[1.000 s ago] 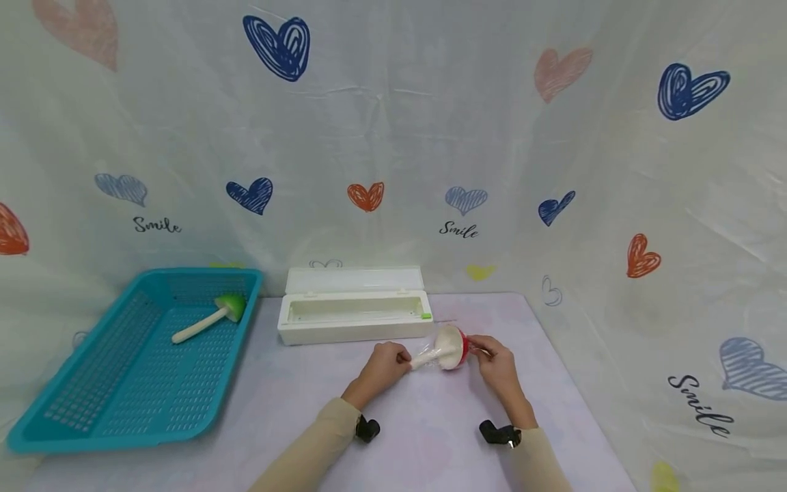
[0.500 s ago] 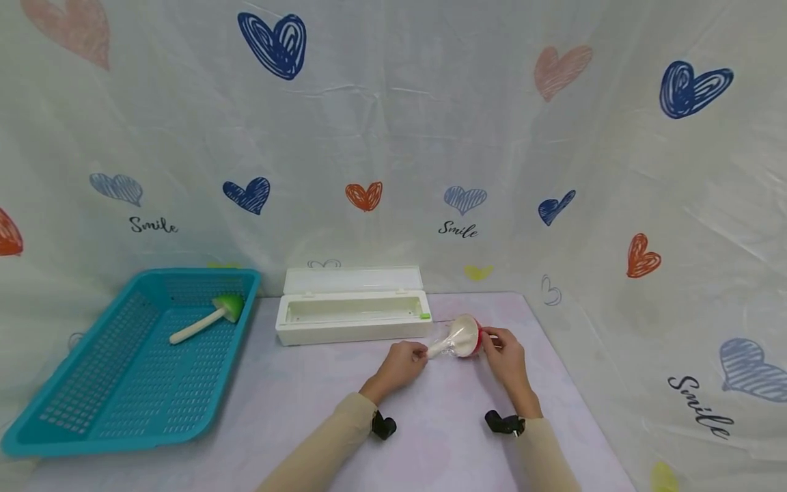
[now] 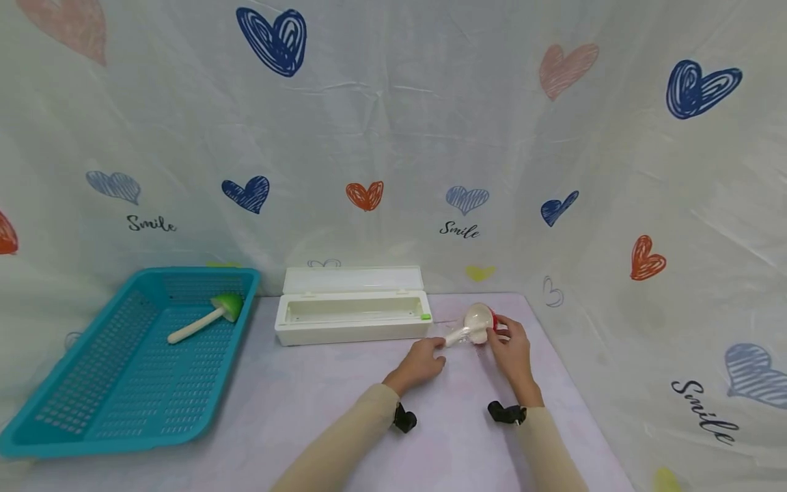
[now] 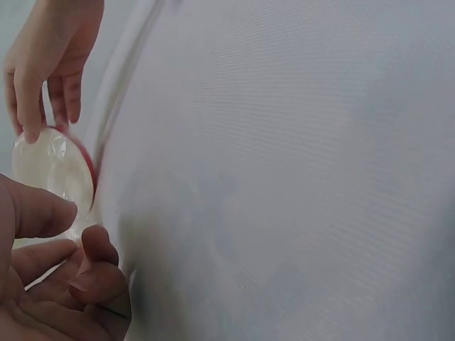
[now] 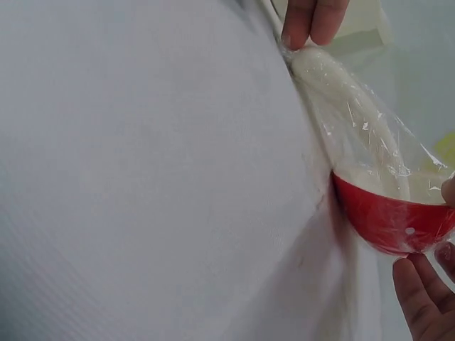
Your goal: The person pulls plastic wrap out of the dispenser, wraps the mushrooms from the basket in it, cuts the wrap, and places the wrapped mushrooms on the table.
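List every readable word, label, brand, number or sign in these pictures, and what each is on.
"Smile": backdrop, left side, below a light-blue heart.
"Smile": backdrop, right of center, below another light-blue heart.
"Smile": backdrop, far right, slanting downward.
No text can be made out on the white box, teal basket or wrapped red-and-white mushroom-shaped item.

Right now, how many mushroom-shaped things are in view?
2. The green-capped mushroom lies in the blue basket; the plastic-wrapped, red-capped mushroom is held at its cap by the right hand, beyond the white box's right end.
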Demonstrator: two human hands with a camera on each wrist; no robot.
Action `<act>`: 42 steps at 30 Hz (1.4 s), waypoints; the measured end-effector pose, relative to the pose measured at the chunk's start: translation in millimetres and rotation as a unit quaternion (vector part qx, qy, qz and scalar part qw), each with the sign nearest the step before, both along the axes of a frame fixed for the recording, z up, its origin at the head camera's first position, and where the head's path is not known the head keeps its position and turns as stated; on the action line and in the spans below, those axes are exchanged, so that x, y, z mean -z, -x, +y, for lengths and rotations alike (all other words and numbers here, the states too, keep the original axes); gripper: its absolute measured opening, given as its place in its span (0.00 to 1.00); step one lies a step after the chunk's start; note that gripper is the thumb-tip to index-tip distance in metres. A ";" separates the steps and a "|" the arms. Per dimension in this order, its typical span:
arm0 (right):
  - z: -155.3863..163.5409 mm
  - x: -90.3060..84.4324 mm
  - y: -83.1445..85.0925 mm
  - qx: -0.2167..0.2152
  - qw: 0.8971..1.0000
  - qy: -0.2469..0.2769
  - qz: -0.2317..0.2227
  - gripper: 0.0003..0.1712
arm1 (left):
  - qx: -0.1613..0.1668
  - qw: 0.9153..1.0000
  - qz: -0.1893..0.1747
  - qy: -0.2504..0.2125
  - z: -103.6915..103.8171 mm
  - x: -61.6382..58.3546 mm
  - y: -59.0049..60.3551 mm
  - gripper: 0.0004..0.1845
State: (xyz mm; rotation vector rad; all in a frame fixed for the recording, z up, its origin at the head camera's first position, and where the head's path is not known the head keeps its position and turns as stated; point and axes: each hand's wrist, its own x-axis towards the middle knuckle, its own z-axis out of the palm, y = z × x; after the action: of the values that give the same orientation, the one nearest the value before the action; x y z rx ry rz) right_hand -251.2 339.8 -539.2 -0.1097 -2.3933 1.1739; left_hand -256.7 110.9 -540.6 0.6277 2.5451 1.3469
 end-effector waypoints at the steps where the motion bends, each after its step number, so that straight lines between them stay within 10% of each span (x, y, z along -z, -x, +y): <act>1: 2.4 -0.4 1.1 0.003 1.000 -0.004 -0.003 0.23 | 0.005 1.000 -0.005 0.004 2.3 -0.5 0.6 0.23; 19: 16.4 -4.6 11.8 0.029 0.998 -0.053 -0.012 0.23 | 0.090 0.993 -0.016 0.079 0.5 -18.1 -0.6 0.26; 32: 8.9 -23.0 10.4 0.001 0.996 -0.084 0.042 0.22 | 0.136 0.987 0.012 0.089 -66.1 -60.0 0.1 0.23; 42: -11.5 -49.7 23.1 -0.060 0.994 -0.091 -0.021 0.27 | 0.076 0.990 0.073 0.094 -131.5 -82.7 14.1 0.20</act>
State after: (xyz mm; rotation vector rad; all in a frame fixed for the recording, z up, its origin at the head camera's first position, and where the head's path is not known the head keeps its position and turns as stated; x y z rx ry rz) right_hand -274.3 328.3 -489.5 0.0706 -2.5625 1.0079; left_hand -270.8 -20.6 -457.9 0.8929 2.6334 1.0322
